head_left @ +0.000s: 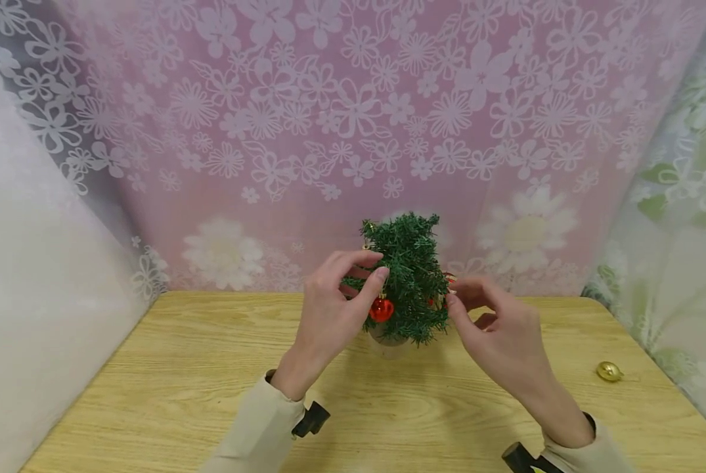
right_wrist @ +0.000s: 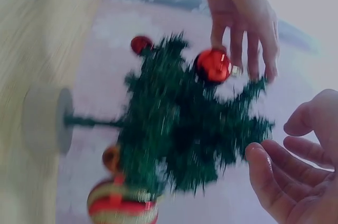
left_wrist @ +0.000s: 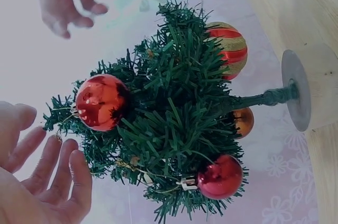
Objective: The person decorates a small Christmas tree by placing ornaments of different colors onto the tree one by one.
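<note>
A small artificial Christmas tree (head_left: 408,269) stands upright between my hands. My left hand (head_left: 335,309) is at its upper left, fingers loosely bent, thumb and fingertips apart. In the left wrist view, these fingertips lie beside a shiny red ball ornament (left_wrist: 103,102) and its gold string. My right hand (head_left: 500,335) is at the tree's right side. In the right wrist view, its relaxed fingers (right_wrist: 272,174) are spread close to the treetop, with nothing visible between them. Lower down hang another red ball (left_wrist: 220,176), a red-and-gold striped ball (left_wrist: 228,49) and a small orange-gold ball (left_wrist: 243,122).
A gold ball ornament (head_left: 609,371) lies at the right of the wooden table (head_left: 211,368). The tree's pale round base (left_wrist: 298,91) rests on the tabletop. Behind hangs a pink flowered curtain (head_left: 329,131), with pale sheets at both sides.
</note>
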The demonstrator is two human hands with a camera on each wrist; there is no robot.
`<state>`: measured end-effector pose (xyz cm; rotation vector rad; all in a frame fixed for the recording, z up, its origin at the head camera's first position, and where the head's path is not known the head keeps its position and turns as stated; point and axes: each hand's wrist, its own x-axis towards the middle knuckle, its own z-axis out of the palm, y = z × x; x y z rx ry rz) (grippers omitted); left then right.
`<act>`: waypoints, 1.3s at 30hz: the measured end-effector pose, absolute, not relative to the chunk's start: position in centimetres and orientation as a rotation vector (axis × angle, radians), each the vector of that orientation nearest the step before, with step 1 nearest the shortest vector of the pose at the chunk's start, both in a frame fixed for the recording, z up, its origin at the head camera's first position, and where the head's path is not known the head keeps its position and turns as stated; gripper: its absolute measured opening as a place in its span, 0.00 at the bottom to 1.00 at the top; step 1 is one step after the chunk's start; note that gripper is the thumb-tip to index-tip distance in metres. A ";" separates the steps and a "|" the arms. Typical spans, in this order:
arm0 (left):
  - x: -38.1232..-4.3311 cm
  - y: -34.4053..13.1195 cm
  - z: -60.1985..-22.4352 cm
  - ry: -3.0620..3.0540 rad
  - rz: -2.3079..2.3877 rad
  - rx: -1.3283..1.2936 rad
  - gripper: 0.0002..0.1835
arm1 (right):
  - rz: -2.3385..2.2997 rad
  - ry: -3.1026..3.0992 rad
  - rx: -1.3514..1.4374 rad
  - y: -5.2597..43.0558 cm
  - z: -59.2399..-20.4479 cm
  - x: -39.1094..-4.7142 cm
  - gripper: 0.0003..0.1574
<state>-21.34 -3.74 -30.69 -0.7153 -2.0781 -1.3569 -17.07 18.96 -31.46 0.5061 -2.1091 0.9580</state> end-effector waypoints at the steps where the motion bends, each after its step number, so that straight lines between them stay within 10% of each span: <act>1: -21.3 -3.7 -30.7 -2.083 -1.354 -0.713 0.13 | 0.939 -2.114 0.492 19.5 -31.6 -17.0 0.12; 39: -22.0 -4.5 -30.8 -2.154 -1.257 -0.647 0.09 | 0.367 -2.779 0.161 38.4 -39.1 -17.5 0.19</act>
